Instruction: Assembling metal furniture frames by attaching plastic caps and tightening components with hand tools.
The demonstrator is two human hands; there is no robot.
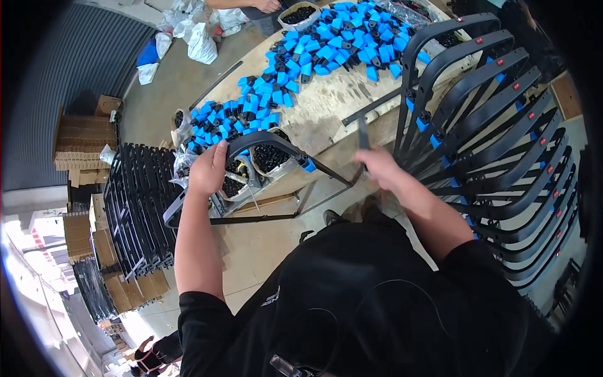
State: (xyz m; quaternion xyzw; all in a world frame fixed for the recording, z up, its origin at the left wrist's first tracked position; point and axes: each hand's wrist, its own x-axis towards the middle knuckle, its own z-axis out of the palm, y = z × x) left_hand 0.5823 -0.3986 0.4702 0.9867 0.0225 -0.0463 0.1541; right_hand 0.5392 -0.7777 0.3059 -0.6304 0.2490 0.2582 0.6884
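Observation:
My left hand point(207, 171) is closed round a black curved tubular frame point(264, 139), thumb along its top. Thinner dark legs run from the frame, and a blue piece point(308, 165) sits where the curved part meets one leg. To the right, my right hand point(375, 164) is closed on a dark bar-like tool point(363, 133), which points up and away from me. The tool is blurred, and I cannot make out its exact kind. A sack of small black parts point(271, 158) stands just behind the frame.
Blue-and-black plastic pieces point(326, 44) are heaped on a wooden table point(314, 119). Similar black curved frames point(502, 125) stand in a row at right; black metal frames point(138, 213) are stacked at left. Another person's hand point(267, 5) shows at the far side. White bags point(202, 44) lie beyond.

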